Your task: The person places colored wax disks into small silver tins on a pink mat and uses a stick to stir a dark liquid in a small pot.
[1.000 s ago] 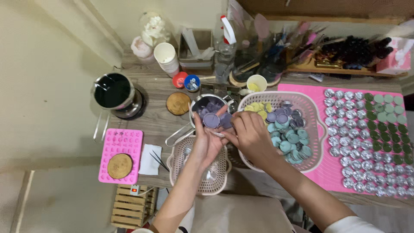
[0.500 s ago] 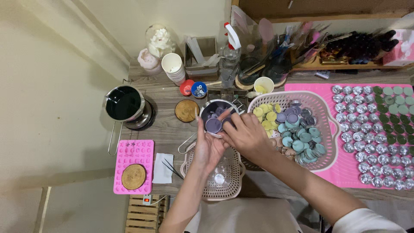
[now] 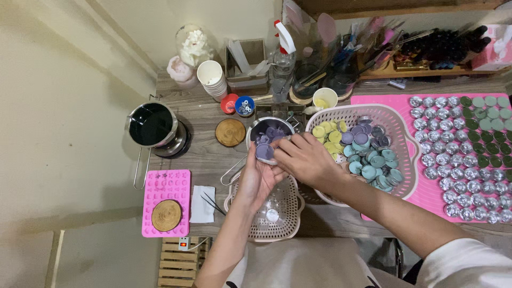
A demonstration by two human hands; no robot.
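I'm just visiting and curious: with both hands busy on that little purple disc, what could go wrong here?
The purple disc is pinched between the left hand and right hand above the small basket; if it slips it may drop in. The right forearm lies over the big basket's rim and might tip it. The dark pot sits near the table edge.

We note a matt, waxy purple disc [image 3: 264, 151] over a shiny metal pot [image 3: 270, 132]. The beige baskets [image 3: 269, 226] look like smooth perforated plastic; the table [image 3: 205, 146] shows grey wood grain; the foil cups [image 3: 450, 181] glint.
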